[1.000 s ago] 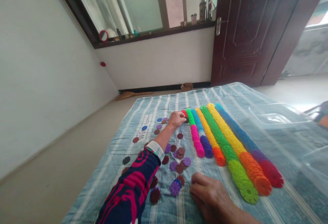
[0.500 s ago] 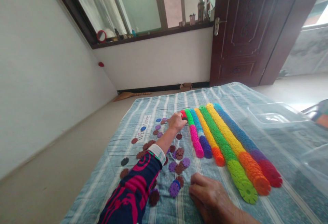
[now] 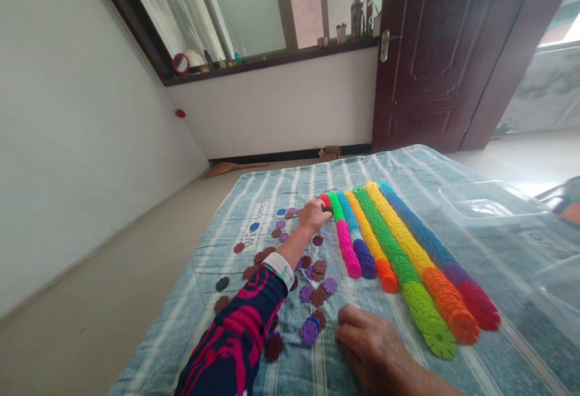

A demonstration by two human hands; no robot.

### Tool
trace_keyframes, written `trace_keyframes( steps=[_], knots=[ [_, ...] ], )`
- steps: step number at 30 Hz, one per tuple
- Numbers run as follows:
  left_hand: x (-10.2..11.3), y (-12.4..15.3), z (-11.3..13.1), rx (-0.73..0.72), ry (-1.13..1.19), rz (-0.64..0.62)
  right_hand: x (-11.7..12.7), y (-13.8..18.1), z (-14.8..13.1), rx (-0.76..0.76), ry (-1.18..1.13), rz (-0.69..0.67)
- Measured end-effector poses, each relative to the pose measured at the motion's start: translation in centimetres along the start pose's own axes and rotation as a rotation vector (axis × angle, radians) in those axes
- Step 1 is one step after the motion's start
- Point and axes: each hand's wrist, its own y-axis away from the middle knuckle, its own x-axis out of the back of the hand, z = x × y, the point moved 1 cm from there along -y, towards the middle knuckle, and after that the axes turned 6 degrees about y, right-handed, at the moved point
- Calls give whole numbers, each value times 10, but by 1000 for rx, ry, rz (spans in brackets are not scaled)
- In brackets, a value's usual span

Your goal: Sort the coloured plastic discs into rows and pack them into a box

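Note:
My left hand (image 3: 313, 215) reaches far across the striped cloth (image 3: 217, 233) and pinches a dark brown disc against the far end of the short red stack (image 3: 325, 200). Beside it lie long rows of stacked toothed discs: green-pink (image 3: 344, 238), blue (image 3: 360, 245), yellow-orange (image 3: 371, 242), green (image 3: 399, 263), yellow-orange (image 3: 417, 254) and blue-purple-red (image 3: 446, 260). My right hand (image 3: 371, 344) rests near me on the cloth, fingers curled, close to a purple disc (image 3: 309, 332). Loose brown, purple and blue discs (image 3: 317, 270) are scattered under my left arm.
A clear plastic bin (image 3: 493, 209) stands at the right on the cloth. Beyond the cloth's far edge are a white wall, a windowsill with bottles (image 3: 357, 15) and a dark wooden door (image 3: 435, 52). Bare floor runs along the left.
My left hand has shifted slightly toward me and to the left end of the red stack, still pinching. My right hand has stayed where it was.

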Motion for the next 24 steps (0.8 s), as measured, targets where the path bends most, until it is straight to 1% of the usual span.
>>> trace_keyframes(
  steps=[3,6,9,12,14,17,21,24],
  knots=[
    [1,0,-1,-15,6,17,1,0,0,-5,3,3],
    [11,1,-6,-36,22,48,3,-1,0,-2,1,1],
    [30,6,-20,-40,33,59,6,-1,-1,8,-2,0],
    [56,20,-43,-35,42,72,8,-1,-2,13,2,6],
    [74,37,-63,-18,49,75,8,-1,-2,14,2,10],
    [98,69,-96,22,31,59,8,1,-2,7,3,0],
    [125,119,-138,130,-7,121,10,3,-2,10,-4,-48],
    [140,150,-161,194,23,161,12,4,-2,8,-5,-85]
  ],
)
